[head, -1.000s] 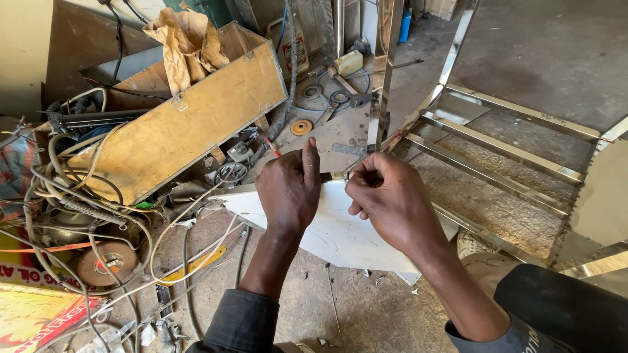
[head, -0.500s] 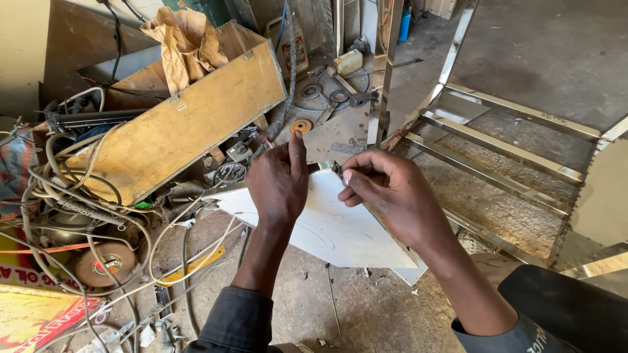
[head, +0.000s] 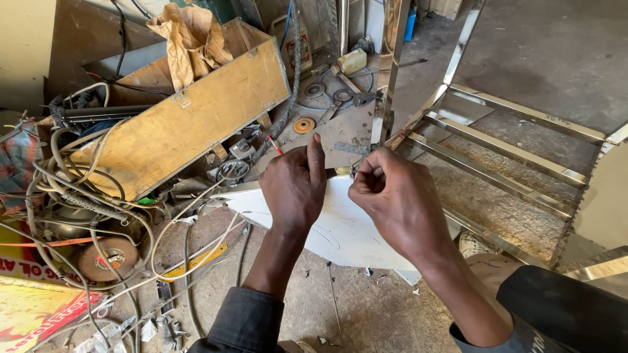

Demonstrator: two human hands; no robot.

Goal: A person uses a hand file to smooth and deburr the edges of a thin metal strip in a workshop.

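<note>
The left hand (head: 296,186) has its fingers curled down over the far edge of a flat white sheet-metal piece with a pointed left end (head: 340,229), the index finger raised straight and pointing away. What its fingertips pinch is hidden behind the knuckles, though the hand plainly presses on the sheet. The right hand (head: 396,196) is clenched, thumb and forefinger nipping a small dark item at the sheet's far edge; that item is too small to tell apart. The two hands sit close together, nearly touching, over the sheet's far rim.

The white sheet lies low over the dusty concrete floor (head: 366,307), in the middle of the scene, its point aimed left.

Just beyond the hands lie a thin red-handled tool (head: 274,144) and a small orange grinding disc (head: 303,125). Left of them stands an open, worn yellow wooden box (head: 190,124) with crumpled brown paper (head: 190,39) poking out of its far side. Nearer and further left is a tangle of pale cables (head: 78,196) around a round rusty disc (head: 104,252). To the right, a polished stainless-steel tube frame (head: 504,157) lies across the floor. A dark trouser knee (head: 562,307) fills the near right corner.
</note>
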